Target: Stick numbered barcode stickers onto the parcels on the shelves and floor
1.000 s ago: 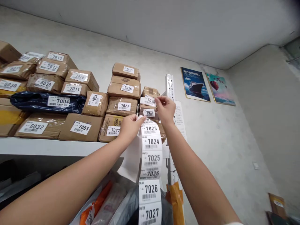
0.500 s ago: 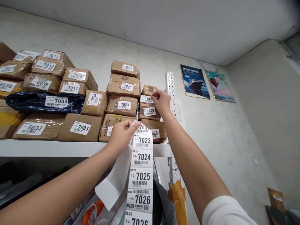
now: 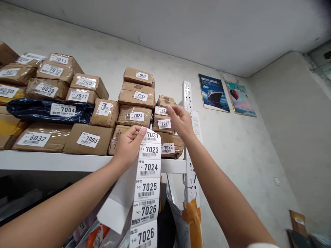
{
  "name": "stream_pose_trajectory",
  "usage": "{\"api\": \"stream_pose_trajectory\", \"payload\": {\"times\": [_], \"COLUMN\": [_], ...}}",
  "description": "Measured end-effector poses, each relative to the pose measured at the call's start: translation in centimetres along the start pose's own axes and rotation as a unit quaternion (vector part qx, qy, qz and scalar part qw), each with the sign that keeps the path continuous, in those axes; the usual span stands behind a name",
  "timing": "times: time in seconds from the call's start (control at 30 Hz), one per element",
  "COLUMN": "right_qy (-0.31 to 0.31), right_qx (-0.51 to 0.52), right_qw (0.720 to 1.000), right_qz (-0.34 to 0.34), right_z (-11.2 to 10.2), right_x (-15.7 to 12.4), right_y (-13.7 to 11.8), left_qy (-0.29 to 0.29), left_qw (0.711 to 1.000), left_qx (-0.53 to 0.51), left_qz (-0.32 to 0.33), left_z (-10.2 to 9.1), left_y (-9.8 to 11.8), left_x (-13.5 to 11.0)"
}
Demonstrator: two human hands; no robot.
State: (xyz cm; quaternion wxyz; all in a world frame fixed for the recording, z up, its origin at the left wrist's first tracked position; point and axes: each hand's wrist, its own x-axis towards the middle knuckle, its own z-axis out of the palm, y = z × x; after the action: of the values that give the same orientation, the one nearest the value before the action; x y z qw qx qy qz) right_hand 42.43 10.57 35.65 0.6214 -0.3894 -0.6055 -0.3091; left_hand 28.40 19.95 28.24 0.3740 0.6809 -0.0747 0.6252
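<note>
One label strip [image 3: 147, 168] was pinched by the left hand [image 3: 128, 144], lower centre. At frame centre, a box label [image 3: 160, 110] was partly hidden by the right hand [image 3: 181, 121], whose grip could not be told.

Label 7030 [image 3: 160, 110], askew earlier, sits straight on the box stack [image 3: 166, 100] at center; the label strip [image 3: 148, 168] has shifted left.

One camera, worn on the person's head, looks forward over the left hand [image 3: 128, 144] and right hand [image 3: 181, 122], both near and about the middle of the view. It faces the white shelf [image 3: 57, 162] from close by, pitched up enough for the ceiling [image 3: 181, 31] to fill the top, and reaches right to the far wall corner [image 3: 269, 134].
</note>
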Motion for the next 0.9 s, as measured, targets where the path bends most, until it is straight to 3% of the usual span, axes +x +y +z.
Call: {"api": "stream_pose_trajectory", "payload": {"times": [0.07, 0.13, 0.27, 0.37, 0.5, 0.6, 0.73, 0.9], "right_qy": [-0.148, -0.187, -0.077, -0.006, 0.065, 0.081, 0.116, 0.107], "right_qx": [0.103, 0.139, 0.173, 0.212, 0.2, 0.145, 0.074, -0.064], "right_qw": [0.983, 0.971, 0.979, 0.972, 0.976, 0.986, 0.99, 0.991], "right_qz": [0.039, 0.046, 0.07, 0.102, 0.063, 0.019, -0.042, -0.038], "right_z": [0.2, 0.7, 1.5, 1.9, 2.7, 2.8, 1.8, 0.3], "right_x": [-2.7, -4.6, -5.9, -6.4, -7.5, -7.3, -3.0, 7.3], "right_y": [-1.2, -1.5, -1.0, -0.9, -1.1, -1.2, -0.8, 2.0], "left_qy": [-0.005, -0.016, -0.024, 0.029, 0.082, 0.063, 0.005, 0.006], "left_qw": [0.998, 0.994, 0.998, 0.993, 0.982, 0.991, 0.993, 0.981], "left_qx": [0.036, 0.07, 0.041, 0.099, 0.156, 0.114, 0.114, 0.11], "left_qz": [0.057, 0.085, 0.047, 0.049, 0.06, 0.024, -0.044, -0.159], "left_z": [-0.1, 0.1, 1.4, 2.2, 2.6, 2.4, 1.2, -1.7], "left_y": [0.1, 0.2, 0.5, 0.6, 0.5, 0.7, 1.2, 1.7], "left_x": [0.0, -0.1, -0.3, -0.2, 0.2, -0.3, -3.5, -10.4]}}
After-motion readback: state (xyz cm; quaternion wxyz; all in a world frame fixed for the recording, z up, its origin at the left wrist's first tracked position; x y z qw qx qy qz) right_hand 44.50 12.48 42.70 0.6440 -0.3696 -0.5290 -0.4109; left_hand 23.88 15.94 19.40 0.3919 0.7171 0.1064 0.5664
